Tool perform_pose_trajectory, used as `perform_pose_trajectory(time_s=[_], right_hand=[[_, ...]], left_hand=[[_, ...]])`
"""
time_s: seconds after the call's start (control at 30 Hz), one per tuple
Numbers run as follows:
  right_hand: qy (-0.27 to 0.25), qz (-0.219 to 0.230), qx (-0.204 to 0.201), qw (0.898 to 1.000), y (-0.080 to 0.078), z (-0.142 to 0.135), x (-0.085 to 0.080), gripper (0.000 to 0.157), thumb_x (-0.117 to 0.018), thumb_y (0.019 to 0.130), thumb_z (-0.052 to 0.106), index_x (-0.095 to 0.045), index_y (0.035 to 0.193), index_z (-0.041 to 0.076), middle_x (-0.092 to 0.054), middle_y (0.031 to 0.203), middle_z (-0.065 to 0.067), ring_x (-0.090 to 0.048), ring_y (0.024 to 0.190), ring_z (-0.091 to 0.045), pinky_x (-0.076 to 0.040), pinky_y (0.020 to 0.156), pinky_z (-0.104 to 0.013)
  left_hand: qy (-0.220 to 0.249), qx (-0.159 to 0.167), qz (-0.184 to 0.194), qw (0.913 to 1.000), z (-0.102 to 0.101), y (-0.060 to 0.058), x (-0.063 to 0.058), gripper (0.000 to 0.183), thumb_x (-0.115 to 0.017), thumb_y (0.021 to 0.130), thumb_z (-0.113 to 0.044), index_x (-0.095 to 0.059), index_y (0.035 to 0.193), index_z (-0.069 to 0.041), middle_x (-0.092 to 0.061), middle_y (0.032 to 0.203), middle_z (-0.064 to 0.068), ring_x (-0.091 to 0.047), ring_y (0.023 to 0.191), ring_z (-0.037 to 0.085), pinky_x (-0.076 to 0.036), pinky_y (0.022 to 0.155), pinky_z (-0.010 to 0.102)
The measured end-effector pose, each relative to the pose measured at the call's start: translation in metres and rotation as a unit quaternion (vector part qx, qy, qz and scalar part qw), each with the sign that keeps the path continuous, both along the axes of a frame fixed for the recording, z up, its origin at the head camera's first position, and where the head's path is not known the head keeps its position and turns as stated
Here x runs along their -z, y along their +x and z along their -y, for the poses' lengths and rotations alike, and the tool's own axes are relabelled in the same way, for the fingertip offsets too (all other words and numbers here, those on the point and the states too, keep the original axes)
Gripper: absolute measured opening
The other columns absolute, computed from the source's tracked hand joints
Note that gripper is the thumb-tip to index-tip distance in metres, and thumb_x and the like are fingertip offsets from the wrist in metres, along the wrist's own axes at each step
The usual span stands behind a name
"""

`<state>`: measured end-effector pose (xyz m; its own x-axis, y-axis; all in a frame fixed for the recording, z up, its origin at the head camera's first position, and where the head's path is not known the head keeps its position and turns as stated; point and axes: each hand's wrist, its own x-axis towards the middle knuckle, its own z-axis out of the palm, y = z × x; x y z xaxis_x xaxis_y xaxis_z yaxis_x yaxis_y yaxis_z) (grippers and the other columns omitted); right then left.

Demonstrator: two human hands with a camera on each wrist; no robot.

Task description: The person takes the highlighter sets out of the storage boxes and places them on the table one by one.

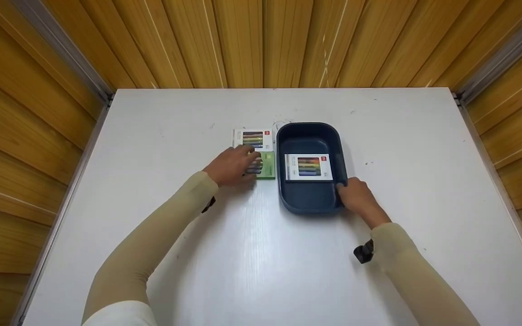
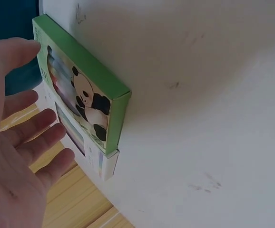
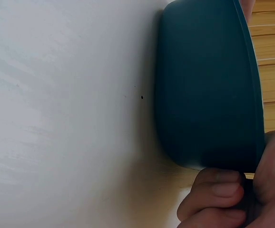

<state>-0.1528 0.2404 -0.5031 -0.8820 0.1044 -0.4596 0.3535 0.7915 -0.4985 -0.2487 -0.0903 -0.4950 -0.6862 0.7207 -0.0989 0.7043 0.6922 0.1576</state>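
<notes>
A dark blue rectangular bin (image 1: 308, 197) with rounded corners stands on the table. Inside it lies a white box of crayons (image 1: 292, 168) with a window onto coloured sticks. My right hand (image 1: 356, 197) grips the bin's right wall near the front corner, thumb over the rim and fingers curled outside. Left of the bin, a green box of crayons (image 2: 92, 57) with a panda picture lies in front of another white box of crayons (image 1: 238, 136). Over these two boxes my left hand (image 1: 231, 165) reaches with loosely spread fingers, its thumb (image 2: 23, 50) at the green box's edge.
The white table (image 1: 252, 253) carries small dark marks and specks. Wood-patterned panels (image 1: 243, 45) rise behind it and along both sides, with metal strips (image 1: 68, 50) at the corners.
</notes>
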Motion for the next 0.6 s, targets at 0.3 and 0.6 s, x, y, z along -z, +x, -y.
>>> perform_pose_trajectory(time_s=[0.3,0.6], right_hand=[[-0.005,0.005,-0.004,1.000,0.000,0.000,-0.001,0.046,-0.032,0.101,0.024,-0.050,0.116,-0.016,-0.057,0.095,-0.021,-0.056,0.084,-0.029,-0.045,0.070,-0.034],[-0.014,-0.005,-0.004,1.000,0.001,0.000,-0.002,0.043,-0.032,0.101,0.023,-0.053,0.112,-0.014,-0.057,0.089,-0.016,-0.055,0.079,-0.026,-0.044,0.066,-0.032]], left_hand=[[0.026,0.003,0.002,0.9997,-0.004,0.001,-0.006,0.052,-0.062,0.092,-0.035,-0.050,0.136,-0.011,-0.052,0.131,0.011,-0.052,0.121,0.027,-0.045,0.101,0.045],[0.022,0.009,-0.006,0.9997,-0.009,0.003,-0.011,0.051,-0.060,0.092,-0.033,-0.049,0.136,-0.010,-0.053,0.131,0.013,-0.054,0.117,0.028,-0.046,0.101,0.045]])
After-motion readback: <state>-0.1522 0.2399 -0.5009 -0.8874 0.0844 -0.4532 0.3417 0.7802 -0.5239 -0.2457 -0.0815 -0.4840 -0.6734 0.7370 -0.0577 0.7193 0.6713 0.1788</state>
